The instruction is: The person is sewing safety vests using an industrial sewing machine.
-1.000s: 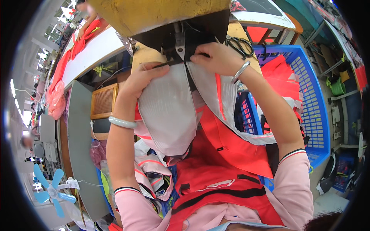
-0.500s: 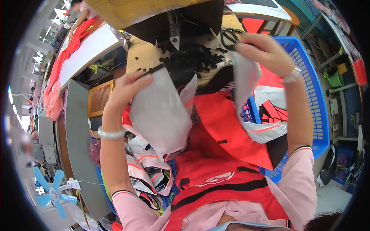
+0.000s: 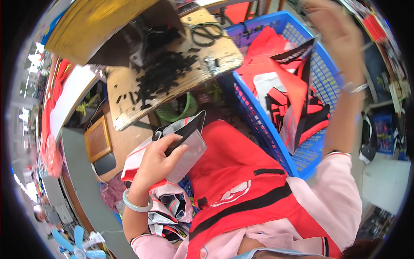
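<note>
My left hand [image 3: 157, 162] is closed on a grey-white fabric piece [image 3: 189, 155] with a black edge, pinched between thumb and fingers over my lap. Below that hand lies a pile of white, red and black fabric pieces [image 3: 170, 207]. My right hand [image 3: 332, 26] is raised at the upper right, beside the blue basket [image 3: 297, 162]; motion smears its fingers. Close to it, a red and black fabric piece [image 3: 291, 88] lies over other pieces in the basket. Whether the hand still touches that piece cannot be made out.
Ahead stands a worn worktable [image 3: 226, 54] under a yellow machine housing [image 3: 99, 26]. Black scraps [image 3: 166, 71] and black-handled scissors [image 3: 207, 33] lie on the table. Under it is a green basket [image 3: 179, 110]. A wooden-framed panel [image 3: 98, 138] and a blue fan [image 3: 77, 246] are at left.
My right hand has swung right and up from the table, and the red and black piece is now in the blue basket. My left hand has lowered toward my lap with the grey-white piece.
</note>
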Demonstrator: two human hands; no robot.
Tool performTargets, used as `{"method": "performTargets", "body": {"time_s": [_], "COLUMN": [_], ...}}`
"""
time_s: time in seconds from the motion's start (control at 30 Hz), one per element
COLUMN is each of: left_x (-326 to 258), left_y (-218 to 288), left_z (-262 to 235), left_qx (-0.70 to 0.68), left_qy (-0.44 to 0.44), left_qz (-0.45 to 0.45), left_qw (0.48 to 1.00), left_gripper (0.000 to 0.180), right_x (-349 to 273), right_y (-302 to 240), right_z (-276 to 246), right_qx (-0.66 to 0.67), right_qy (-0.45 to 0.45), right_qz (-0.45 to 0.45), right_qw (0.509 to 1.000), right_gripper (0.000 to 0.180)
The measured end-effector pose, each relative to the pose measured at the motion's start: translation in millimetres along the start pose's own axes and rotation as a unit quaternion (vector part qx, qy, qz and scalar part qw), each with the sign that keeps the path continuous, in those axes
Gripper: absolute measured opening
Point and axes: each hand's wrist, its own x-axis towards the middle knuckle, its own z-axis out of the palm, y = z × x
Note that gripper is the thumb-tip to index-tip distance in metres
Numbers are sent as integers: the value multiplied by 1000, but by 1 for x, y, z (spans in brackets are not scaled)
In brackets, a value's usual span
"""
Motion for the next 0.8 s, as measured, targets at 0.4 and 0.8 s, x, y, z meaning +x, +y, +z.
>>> {"method": "performTargets", "body": {"time_s": [0.4, 0.8], "left_x": [-14, -37], "left_y": [-20, -19], "left_z": [56, 50], "left_qx": [-110, 139], "left_qy": [70, -199], "left_qz": [11, 42], "left_qw": [991, 969], "left_gripper": [12, 17], "right_x": [-182, -243], "right_y": [-201, -186], "right_z": [188, 201], "right_qx": [220, 260], "right_qy": [-179, -400], "right_qz": [-112, -127], "right_qw": [952, 870], "right_gripper": [76, 13]}}
